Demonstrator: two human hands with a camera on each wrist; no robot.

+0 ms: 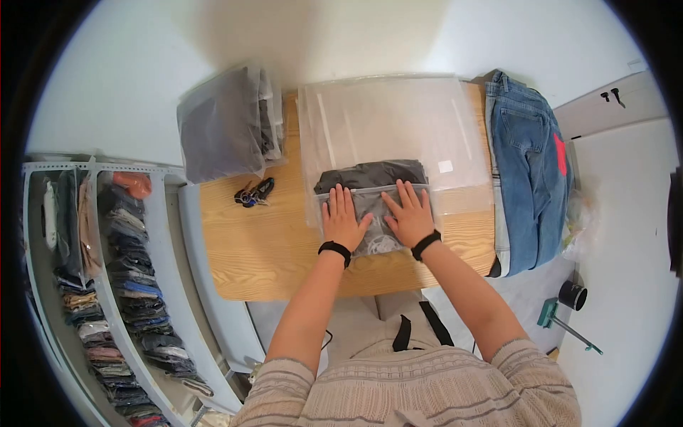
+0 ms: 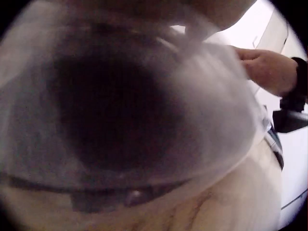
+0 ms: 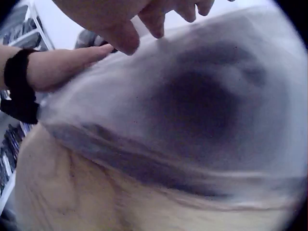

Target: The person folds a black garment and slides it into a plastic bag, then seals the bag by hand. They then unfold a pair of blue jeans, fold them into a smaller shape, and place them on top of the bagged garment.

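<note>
A dark folded garment (image 1: 373,174) lies in a frosted plastic bag (image 1: 367,202) near the front of the wooden table, with a zip-like strip running across it. My left hand (image 1: 344,218) rests on the bag's left part, fingers straight and pointing away from me. On the right part lies my right hand (image 1: 410,219), its fingers straight and spread. Pale round marks show on the bag between the wrists. Both wrist views are filled by the cloudy plastic (image 2: 216,110) with the dark cloth behind it; the fingers (image 3: 153,21) of the right hand reach over its top.
Flat clear bags (image 1: 391,117) are spread behind the garment. A stack of bagged grey clothes (image 1: 220,132) stands at the back left, with keys (image 1: 255,193) in front. Folded jeans (image 1: 530,178) hang over the right edge. Shelves (image 1: 107,235) of packed clothes stand left.
</note>
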